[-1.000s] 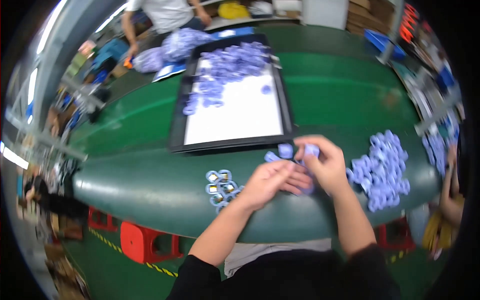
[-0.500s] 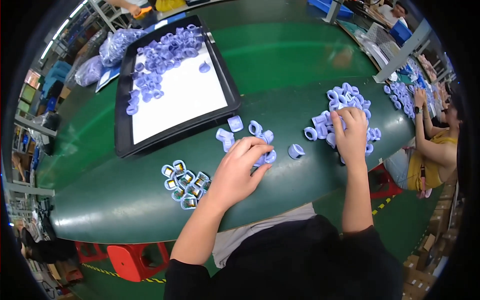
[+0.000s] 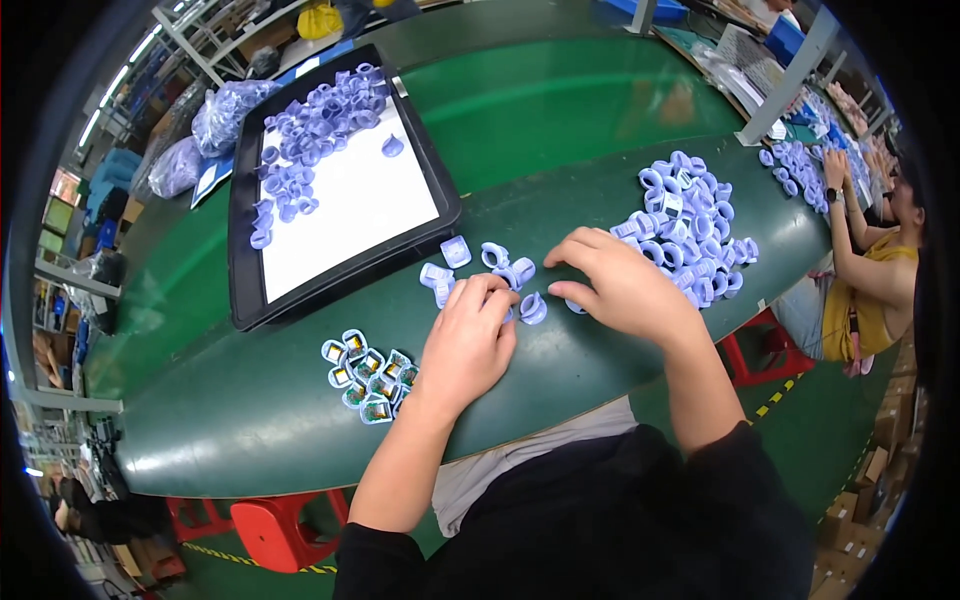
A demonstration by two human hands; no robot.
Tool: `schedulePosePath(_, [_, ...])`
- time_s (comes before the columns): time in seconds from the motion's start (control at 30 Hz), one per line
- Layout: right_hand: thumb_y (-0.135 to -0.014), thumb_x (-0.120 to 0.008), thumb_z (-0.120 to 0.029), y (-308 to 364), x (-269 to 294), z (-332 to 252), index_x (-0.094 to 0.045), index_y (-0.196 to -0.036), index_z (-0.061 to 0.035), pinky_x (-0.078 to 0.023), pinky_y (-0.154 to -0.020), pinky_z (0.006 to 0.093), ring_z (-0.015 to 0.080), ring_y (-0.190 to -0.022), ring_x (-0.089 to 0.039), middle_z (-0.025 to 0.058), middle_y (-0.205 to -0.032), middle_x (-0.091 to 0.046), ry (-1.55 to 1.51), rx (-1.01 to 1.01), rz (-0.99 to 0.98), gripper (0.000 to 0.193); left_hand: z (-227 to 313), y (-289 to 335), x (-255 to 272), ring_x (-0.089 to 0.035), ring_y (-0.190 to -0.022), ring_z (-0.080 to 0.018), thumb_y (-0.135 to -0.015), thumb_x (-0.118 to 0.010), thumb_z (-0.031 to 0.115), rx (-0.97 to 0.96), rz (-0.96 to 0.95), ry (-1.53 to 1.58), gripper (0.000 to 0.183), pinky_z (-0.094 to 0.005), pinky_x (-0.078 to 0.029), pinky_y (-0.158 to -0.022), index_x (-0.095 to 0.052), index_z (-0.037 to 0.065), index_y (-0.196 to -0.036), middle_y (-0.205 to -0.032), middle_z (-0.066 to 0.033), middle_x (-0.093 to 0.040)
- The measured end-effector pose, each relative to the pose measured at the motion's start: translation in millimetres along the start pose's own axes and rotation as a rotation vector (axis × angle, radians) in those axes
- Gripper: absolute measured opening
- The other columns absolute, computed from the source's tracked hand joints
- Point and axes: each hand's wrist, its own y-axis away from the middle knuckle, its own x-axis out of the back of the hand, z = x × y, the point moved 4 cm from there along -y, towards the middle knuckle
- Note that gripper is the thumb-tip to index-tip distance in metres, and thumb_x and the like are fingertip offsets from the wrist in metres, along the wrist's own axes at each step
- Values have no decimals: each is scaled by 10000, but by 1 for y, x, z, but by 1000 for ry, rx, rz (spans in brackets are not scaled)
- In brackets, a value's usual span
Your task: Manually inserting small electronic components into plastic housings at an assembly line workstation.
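My right hand (image 3: 630, 287) is spread, nothing visible in its grip; a lilac ring (image 3: 533, 309) sits on the desk (image 3: 590, 372) just left of it, between both hands. My left hand (image 3: 468, 348) curls over other rings (image 3: 520, 272), pinching or not I cannot tell

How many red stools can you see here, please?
3: one red stool at lower left, a second red stool just left of it, and a third red stool at right, near the person in yellow. Others may be hidden under the green table.
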Motion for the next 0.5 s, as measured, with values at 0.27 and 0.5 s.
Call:
schedulePosePath(0.27, [-749,-790,-85,17,-5,7,-629,-975,-26,-460,-952,431,330,-1060,-557,114,-1039,-613,139,-7,-128,284,6,-1,10,-613,-979,-314,-743,-835,105,32,-6,118,301,-393,-510,-846,-687,10,-987,-1073,-120,-625])
schedulePosePath(0.5, [-742,-762,-10,-7,0,-6,-652,-1000,-22,-484,-933,433,341,-1085,-580,133,-1030,-632,76,114,45,281,-1,-2,13,-609,-968,-313,-781,-770,47,-30,47,113,201,-405,-506,-852,-681,13,-959,-1020,-116,-623])
